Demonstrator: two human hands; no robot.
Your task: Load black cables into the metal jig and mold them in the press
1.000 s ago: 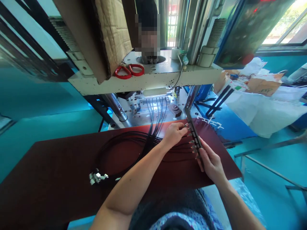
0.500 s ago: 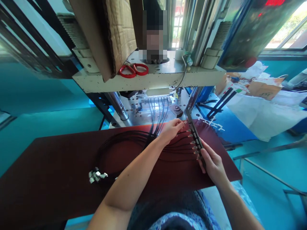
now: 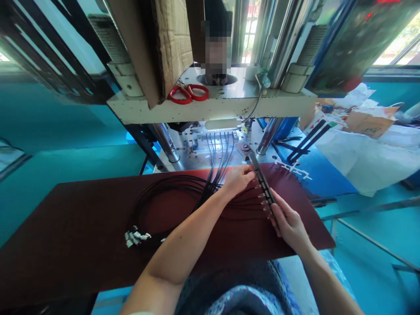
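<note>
A long dark metal bar (image 3: 263,183) slants over the right part of the brown board, with small copper-coloured cable ends set along its left side. My right hand (image 3: 288,221) is wrapped round the bar's near end. Against the bar's far part, my left hand (image 3: 239,180) pinches a cable end, mostly hidden by the fingers. Thin black cables (image 3: 177,179) run from the bar under my left forearm and loop across the board. At the left of the loop lies a cluster of silver connectors (image 3: 134,236).
Behind the brown board (image 3: 88,227) stands a press with a lit metal bed (image 3: 183,153), where several cables enter a block. Red-handled scissors (image 3: 188,93) and cardboard (image 3: 173,43) rest on its crossbeam. White plastic scraps (image 3: 293,169) lie on a blue surface at right.
The far end of the bar has come left, up to my left fingertips. My right hand keeps its hold, and the whole view has shifted slightly.
</note>
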